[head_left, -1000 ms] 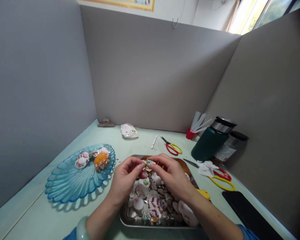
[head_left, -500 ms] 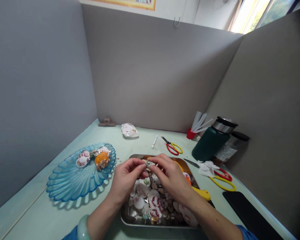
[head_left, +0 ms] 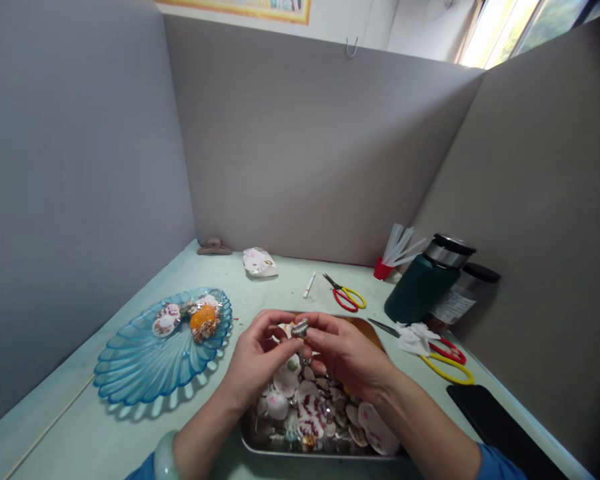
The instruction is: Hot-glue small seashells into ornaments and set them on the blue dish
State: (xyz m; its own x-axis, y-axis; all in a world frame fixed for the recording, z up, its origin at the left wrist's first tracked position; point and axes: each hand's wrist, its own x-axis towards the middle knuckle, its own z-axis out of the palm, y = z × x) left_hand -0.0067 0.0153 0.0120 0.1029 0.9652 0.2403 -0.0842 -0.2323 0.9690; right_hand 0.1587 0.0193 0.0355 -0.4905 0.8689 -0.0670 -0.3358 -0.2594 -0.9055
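Head view: both hands meet at lower centre of the frame. Left hand and right hand each pinch a small shell with thumb and fingertips closed on its edges, probably so its face stays visible. The small shell is raised just above the far end of the metal tray, so a slip would likely land it back among the loose shells piled there. Blue glass plate sits at lower left, just beside the tray, with a few decorated shells grouped at its far edge. Right of frame: small scissors, larger scissors under a tissue, green flask, all on the counter, apart from the hands.
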